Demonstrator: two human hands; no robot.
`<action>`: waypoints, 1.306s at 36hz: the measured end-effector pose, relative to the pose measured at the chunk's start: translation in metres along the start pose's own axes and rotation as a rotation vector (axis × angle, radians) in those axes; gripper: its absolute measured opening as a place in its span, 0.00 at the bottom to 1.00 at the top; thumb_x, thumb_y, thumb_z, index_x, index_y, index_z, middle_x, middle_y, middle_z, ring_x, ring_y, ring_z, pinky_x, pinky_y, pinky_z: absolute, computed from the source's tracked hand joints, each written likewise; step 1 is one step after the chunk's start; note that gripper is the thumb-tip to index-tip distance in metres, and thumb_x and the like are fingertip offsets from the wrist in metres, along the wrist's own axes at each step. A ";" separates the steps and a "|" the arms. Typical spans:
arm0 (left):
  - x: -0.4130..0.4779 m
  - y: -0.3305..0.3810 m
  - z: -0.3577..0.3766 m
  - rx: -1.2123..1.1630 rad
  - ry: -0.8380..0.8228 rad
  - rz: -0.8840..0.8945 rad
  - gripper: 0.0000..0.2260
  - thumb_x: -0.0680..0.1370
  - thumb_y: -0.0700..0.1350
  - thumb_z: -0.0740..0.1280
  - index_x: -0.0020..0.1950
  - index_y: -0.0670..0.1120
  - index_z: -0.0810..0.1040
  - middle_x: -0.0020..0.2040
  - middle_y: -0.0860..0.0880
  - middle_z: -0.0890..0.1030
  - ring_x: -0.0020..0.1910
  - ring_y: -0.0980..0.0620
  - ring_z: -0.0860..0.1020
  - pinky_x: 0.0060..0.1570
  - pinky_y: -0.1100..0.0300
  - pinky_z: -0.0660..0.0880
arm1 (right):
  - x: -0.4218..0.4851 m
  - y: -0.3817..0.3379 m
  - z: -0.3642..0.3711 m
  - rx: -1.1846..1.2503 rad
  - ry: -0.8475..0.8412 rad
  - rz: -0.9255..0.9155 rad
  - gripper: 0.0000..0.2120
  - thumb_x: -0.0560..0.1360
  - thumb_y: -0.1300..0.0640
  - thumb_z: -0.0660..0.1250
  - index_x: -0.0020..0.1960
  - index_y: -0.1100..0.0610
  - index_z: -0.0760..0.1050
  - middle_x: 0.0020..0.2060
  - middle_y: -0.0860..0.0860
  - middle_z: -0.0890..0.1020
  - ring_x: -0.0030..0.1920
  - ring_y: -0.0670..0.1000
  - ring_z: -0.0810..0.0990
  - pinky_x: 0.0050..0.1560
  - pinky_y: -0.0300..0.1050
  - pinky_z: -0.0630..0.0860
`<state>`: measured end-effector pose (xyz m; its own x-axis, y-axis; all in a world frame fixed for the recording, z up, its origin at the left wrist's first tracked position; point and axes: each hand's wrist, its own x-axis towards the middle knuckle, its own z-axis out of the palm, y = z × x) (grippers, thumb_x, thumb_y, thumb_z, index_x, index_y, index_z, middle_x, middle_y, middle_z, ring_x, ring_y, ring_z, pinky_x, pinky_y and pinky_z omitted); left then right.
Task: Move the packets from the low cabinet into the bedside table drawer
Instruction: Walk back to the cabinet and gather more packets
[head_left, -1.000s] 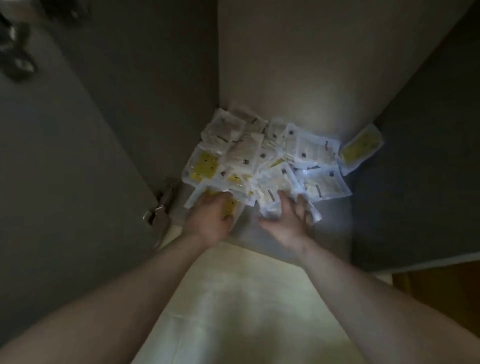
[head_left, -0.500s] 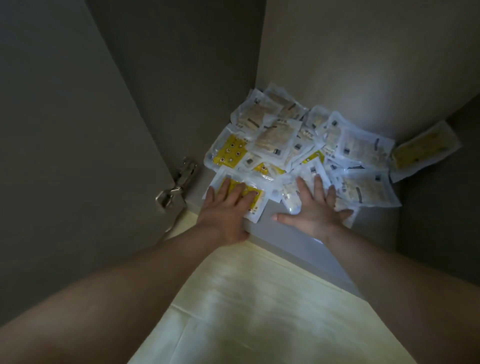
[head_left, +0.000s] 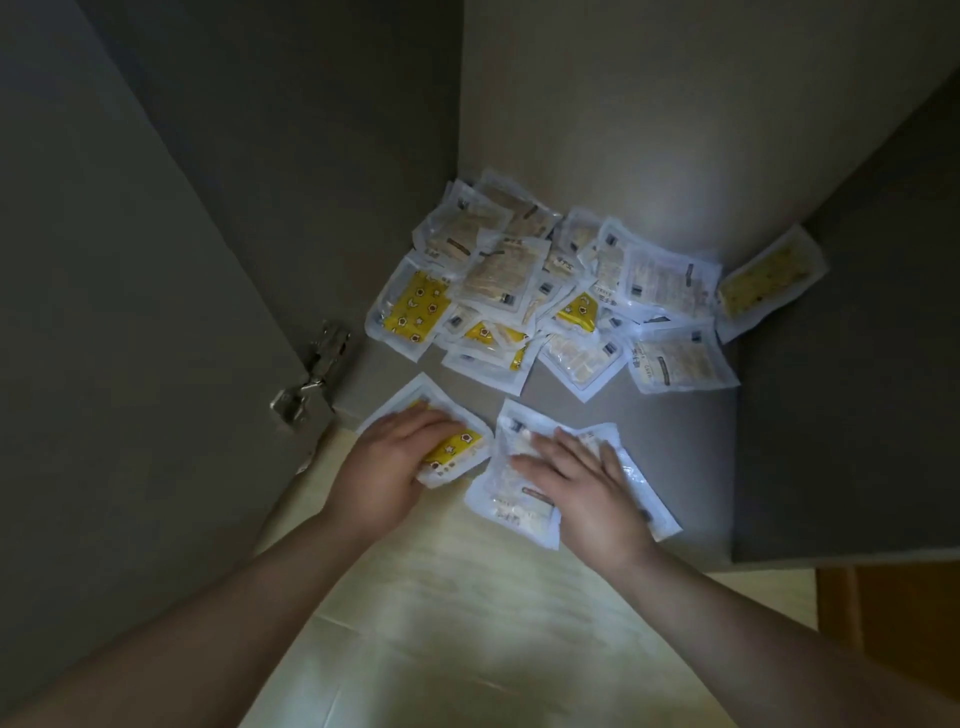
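A pile of several clear packets (head_left: 545, 291), some yellow and some pale, lies at the back of the low cabinet's grey shelf (head_left: 675, 441). One more packet (head_left: 769, 275) leans against the right wall. My left hand (head_left: 389, 467) has its fingers bent over a yellow packet (head_left: 460, 449) at the shelf's front edge. My right hand (head_left: 582, 483) lies flat, fingers spread, pressing on two or three pale packets (head_left: 514, 499) that overhang the front edge. Both sets of packets sit apart from the pile. No bedside table drawer is in view.
The open cabinet door (head_left: 130, 312) stands at the left with its metal hinge (head_left: 311, 374) close to my left hand. The dark cabinet side panel (head_left: 857, 364) closes the right. Pale floor (head_left: 467, 623) lies below the shelf, and brown wood (head_left: 909, 613) shows at lower right.
Both hands have slid back toward me, dragging the yellow packet and the pale packets out of the pile to the shelf's front edge. A gap has opened between them and the pile.
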<state>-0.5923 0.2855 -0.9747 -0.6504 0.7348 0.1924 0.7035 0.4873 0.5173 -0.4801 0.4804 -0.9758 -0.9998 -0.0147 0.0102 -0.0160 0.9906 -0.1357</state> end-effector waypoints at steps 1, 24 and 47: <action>-0.001 0.000 -0.001 -0.051 0.021 -0.020 0.23 0.66 0.40 0.54 0.57 0.45 0.80 0.54 0.46 0.82 0.55 0.54 0.73 0.53 0.67 0.66 | -0.003 -0.001 0.003 0.002 0.068 -0.026 0.23 0.64 0.63 0.52 0.46 0.50 0.83 0.49 0.50 0.84 0.50 0.54 0.84 0.48 0.58 0.78; 0.041 0.046 -0.018 -1.637 0.101 -1.123 0.11 0.78 0.41 0.64 0.59 0.43 0.77 0.53 0.41 0.82 0.45 0.45 0.81 0.47 0.48 0.79 | 0.059 -0.041 -0.047 1.946 0.107 0.722 0.15 0.66 0.70 0.64 0.53 0.64 0.75 0.47 0.64 0.79 0.50 0.64 0.79 0.51 0.62 0.75; 0.032 0.010 0.000 -1.376 0.267 -1.242 0.12 0.74 0.33 0.68 0.57 0.40 0.77 0.54 0.39 0.81 0.44 0.44 0.81 0.42 0.50 0.80 | 0.053 0.037 -0.019 0.160 -0.408 0.581 0.41 0.69 0.26 0.53 0.75 0.37 0.40 0.75 0.50 0.32 0.74 0.61 0.31 0.69 0.71 0.41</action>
<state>-0.6061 0.3138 -0.9638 -0.6613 0.1557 -0.7338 -0.7500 -0.1553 0.6429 -0.5340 0.5192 -0.9616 -0.7700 0.4271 -0.4739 0.5488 0.8223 -0.1506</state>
